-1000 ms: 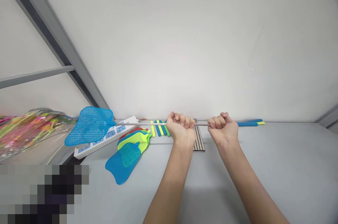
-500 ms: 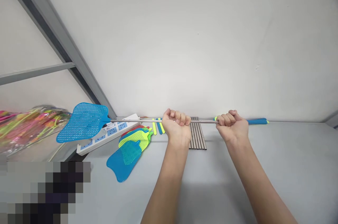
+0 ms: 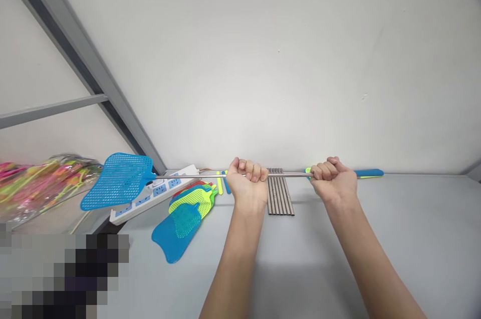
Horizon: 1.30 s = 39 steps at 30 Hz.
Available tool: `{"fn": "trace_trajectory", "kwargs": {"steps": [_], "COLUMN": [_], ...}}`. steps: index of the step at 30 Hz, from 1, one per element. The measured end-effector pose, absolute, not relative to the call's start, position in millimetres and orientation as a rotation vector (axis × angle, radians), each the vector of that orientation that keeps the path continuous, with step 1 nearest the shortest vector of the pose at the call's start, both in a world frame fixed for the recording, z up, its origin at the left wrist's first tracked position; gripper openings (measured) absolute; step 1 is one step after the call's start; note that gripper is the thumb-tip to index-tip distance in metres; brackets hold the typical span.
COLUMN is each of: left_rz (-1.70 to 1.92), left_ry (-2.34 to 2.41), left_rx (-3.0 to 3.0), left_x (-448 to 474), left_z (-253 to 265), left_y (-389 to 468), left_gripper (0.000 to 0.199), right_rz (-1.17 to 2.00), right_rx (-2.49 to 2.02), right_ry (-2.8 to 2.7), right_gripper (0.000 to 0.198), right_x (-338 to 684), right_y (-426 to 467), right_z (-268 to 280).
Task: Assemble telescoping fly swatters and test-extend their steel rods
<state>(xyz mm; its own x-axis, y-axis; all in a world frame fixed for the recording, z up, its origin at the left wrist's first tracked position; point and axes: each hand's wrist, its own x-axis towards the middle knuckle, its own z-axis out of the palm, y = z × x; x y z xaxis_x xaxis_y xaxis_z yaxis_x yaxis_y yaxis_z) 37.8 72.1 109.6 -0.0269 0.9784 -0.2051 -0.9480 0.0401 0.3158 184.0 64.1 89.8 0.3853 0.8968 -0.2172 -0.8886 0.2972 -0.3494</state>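
A fly swatter [image 3: 119, 179] with a blue perforated head and a thin metal rod is held level across the view. My left hand [image 3: 248, 179] is closed around the middle of its rod, palm side toward me. My right hand [image 3: 332, 179] grips the rod farther right, near the blue handle [image 3: 370, 173] that sticks out past the fist. Behind and between the hands, several metal tubes [image 3: 280, 194] lie side by side on the grey table [image 3: 300, 259]. Part of a yellow-green swatter head [image 3: 308, 175] shows beside my right fist, mostly hidden.
Left of my hands lies a fanned stack of blue, yellow, green and red swatter heads [image 3: 176, 234]. Beside it are yellow and blue handles [image 3: 220, 183] and a white power strip [image 3: 158, 199]. Bagged colourful items [image 3: 48, 184] lie at far left. A white wall [image 3: 281, 83] rises behind.
My hands are slightly farther apart along the rod, the left shifted a little left and the right a little right. Both still grip the swatter.
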Motion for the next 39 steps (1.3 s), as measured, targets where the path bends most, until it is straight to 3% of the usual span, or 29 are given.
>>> {"fn": "trace_trajectory", "kwargs": {"steps": [39], "left_rz": [1.582], "left_ry": [0.484], "left_rx": [0.156], "left_x": [15.4], "left_z": [111.5], "left_y": [81.3], "left_gripper": [0.026], "right_rz": [1.157], "right_rx": [-0.479], "right_ry": [-0.051], "right_gripper": [0.025], "right_x": [198.0], "right_y": [63.4], "right_z": [86.8]}}
